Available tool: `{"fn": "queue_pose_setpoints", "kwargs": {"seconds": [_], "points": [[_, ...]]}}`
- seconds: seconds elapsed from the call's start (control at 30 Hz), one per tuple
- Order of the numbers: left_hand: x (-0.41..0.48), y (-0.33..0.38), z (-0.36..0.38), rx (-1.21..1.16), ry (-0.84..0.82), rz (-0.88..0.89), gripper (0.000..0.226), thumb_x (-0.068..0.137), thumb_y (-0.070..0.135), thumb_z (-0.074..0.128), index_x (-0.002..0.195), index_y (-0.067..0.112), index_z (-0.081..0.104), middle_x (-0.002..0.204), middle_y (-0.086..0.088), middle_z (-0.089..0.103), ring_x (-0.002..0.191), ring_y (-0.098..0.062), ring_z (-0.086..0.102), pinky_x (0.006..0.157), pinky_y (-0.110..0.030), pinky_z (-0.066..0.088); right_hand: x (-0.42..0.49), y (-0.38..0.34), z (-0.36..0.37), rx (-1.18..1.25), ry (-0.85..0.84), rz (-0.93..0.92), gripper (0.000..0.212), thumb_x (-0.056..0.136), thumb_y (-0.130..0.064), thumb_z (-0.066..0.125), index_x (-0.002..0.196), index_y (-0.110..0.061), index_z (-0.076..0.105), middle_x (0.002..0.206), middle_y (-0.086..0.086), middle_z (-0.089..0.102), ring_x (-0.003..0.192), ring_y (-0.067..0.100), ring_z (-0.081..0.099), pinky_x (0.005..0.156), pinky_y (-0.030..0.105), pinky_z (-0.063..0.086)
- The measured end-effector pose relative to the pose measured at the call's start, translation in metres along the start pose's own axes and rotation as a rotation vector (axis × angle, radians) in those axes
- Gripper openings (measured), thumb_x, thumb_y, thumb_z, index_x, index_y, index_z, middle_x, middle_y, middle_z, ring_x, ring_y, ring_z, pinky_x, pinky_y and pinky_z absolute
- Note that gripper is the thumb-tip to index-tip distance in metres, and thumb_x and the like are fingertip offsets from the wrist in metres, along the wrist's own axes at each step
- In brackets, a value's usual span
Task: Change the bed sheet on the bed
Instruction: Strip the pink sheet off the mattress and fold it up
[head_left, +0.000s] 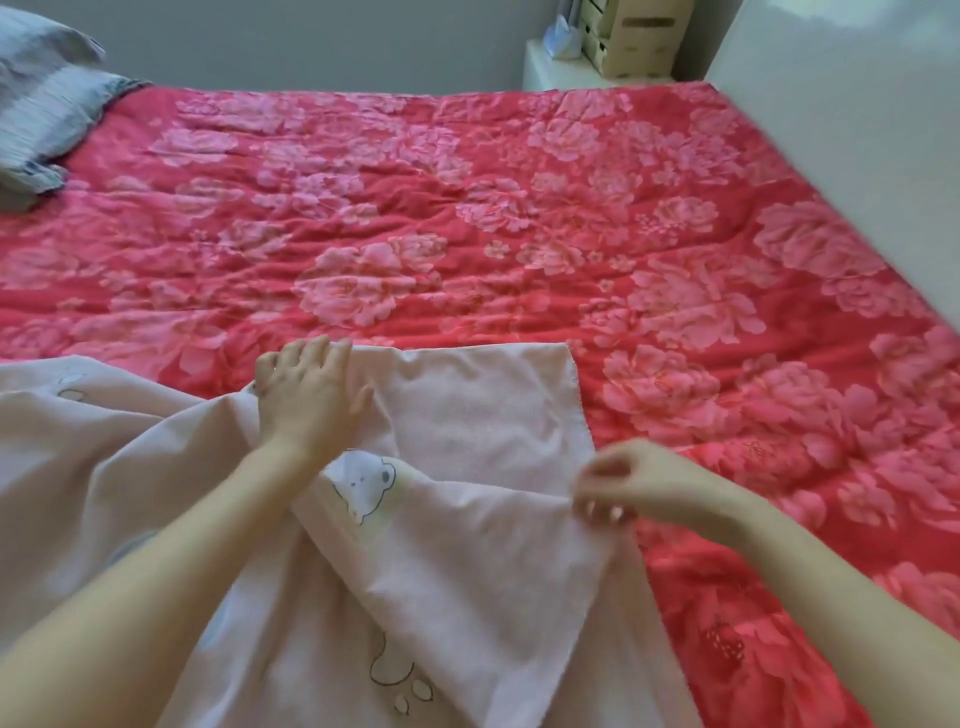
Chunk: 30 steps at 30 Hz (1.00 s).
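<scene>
Across the red floral bed (467, 218), the left hand (306, 395) grips a fold of the pink sheet (493, 415) and the right hand (618, 488) pinches its edge. Best to spread it evenly toward twelve o'clock.

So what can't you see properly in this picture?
Head view:
- Pillow: cut off by the left edge.
- Boxes: tops cut off by the top edge.
- Bear drawing on the pink sheet: partly hidden by the left arm and a fold.
- Right hand: fingertips blurred, so its grip on the sheet is unclear.
</scene>
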<state>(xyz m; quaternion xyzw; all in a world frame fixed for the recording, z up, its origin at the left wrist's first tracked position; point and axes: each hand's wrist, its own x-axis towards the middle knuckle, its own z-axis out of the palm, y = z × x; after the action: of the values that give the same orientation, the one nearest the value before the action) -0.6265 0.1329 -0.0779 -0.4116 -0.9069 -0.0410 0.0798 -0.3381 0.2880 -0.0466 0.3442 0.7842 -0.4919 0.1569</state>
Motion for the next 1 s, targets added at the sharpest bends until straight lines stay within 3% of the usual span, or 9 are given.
{"fn": "queue_pose_setpoints", "kwargs": {"seconds": [0.07,0.1,0.23,0.37,0.53,0.7,0.8,0.9,1.0], "points": [[0.016,-0.009,0.015,0.166,-0.238,-0.052,0.064,0.093,0.046,0.047,0.146,0.017,0.025,0.151,-0.005,0.032,0.136,-0.028,0.03,0.103,-0.04,0.023,0.034,0.007,-0.005,0.006,0.502,0.162,0.045,0.089,-0.039,0.06,0.118,-0.004,0.061,0.114,0.014,0.066,0.1,0.024,0.063,0.083,0.039,0.05],[0.021,-0.014,0.023,0.215,-0.296,-0.085,0.066,0.094,0.045,0.045,0.147,0.018,0.019,0.151,-0.004,0.033,0.135,-0.027,0.031,0.103,-0.039,0.024,0.049,0.007,-0.005,0.088,0.575,0.238,0.056,0.087,-0.044,0.061,0.122,-0.001,0.056,0.116,0.015,0.063,0.102,0.028,0.061,0.08,0.037,0.048],[0.036,-0.023,0.034,0.169,-0.206,-0.186,0.032,0.093,0.035,0.049,0.118,0.016,0.054,0.114,-0.009,0.063,0.11,-0.028,0.053,0.094,-0.037,0.03,0.102,0.003,0.005,0.504,0.499,0.238,0.043,0.072,-0.035,0.076,0.093,-0.003,0.057,0.097,0.015,0.069,0.084,0.026,0.063,0.071,0.038,0.054],[0.057,-0.02,0.013,-0.14,-0.079,-0.152,0.018,0.09,0.033,0.057,0.082,0.02,0.067,0.098,-0.003,0.062,0.102,-0.03,0.05,0.087,-0.037,0.024,0.111,-0.007,-0.014,0.199,0.681,0.266,0.024,0.071,-0.037,0.064,0.066,-0.015,0.056,0.068,0.004,0.056,0.067,0.025,0.054,0.061,0.032,0.046],[0.085,0.028,0.016,-0.353,-0.064,-0.109,0.03,0.089,0.039,0.058,0.066,0.02,0.054,0.073,0.008,0.055,0.09,-0.029,0.056,0.081,-0.036,0.03,0.089,0.009,-0.088,-0.363,1.194,0.261,0.02,0.087,-0.019,0.053,0.091,-0.005,0.067,0.094,0.021,0.066,0.095,0.039,0.06,0.074,0.035,0.041],[0.062,0.046,0.107,-0.102,-0.077,-0.221,0.019,0.098,0.029,0.041,0.098,0.018,0.057,0.111,-0.015,0.056,0.108,-0.034,0.043,0.092,-0.044,0.026,0.118,0.053,-0.058,-0.231,0.837,0.36,0.029,0.084,-0.045,0.063,0.091,-0.017,0.069,0.096,0.009,0.069,0.097,0.03,0.063,0.071,0.029,0.039],[0.061,0.045,0.129,-0.098,0.112,-0.176,0.021,0.099,0.021,0.038,0.102,0.01,0.055,0.109,-0.018,0.052,0.106,-0.035,0.042,0.095,-0.047,0.023,0.128,0.05,-0.063,0.194,0.86,0.167,0.035,0.079,-0.051,0.067,0.09,-0.018,0.068,0.086,0.001,0.065,0.084,0.019,0.06,0.071,0.029,0.044],[0.066,0.047,0.13,-0.158,0.265,-0.056,0.023,0.098,0.024,0.046,0.095,0.005,0.058,0.095,-0.018,0.057,0.093,-0.036,0.049,0.092,-0.048,0.026,0.146,0.033,-0.08,0.67,0.809,0.195,0.047,0.086,-0.043,0.063,0.113,-0.005,0.062,0.109,0.006,0.065,0.096,0.02,0.062,0.087,0.031,0.05],[0.067,0.045,0.131,-0.205,0.374,-0.004,0.025,0.095,0.025,0.048,0.086,0.004,0.058,0.083,-0.016,0.059,0.08,-0.036,0.053,0.085,-0.045,0.027,0.148,0.019,-0.095,0.753,0.601,0.32,0.025,0.095,-0.028,0.051,0.091,-0.006,0.063,0.076,0.006,0.07,0.056,0.013,0.067,0.054,0.022,0.056]]}}
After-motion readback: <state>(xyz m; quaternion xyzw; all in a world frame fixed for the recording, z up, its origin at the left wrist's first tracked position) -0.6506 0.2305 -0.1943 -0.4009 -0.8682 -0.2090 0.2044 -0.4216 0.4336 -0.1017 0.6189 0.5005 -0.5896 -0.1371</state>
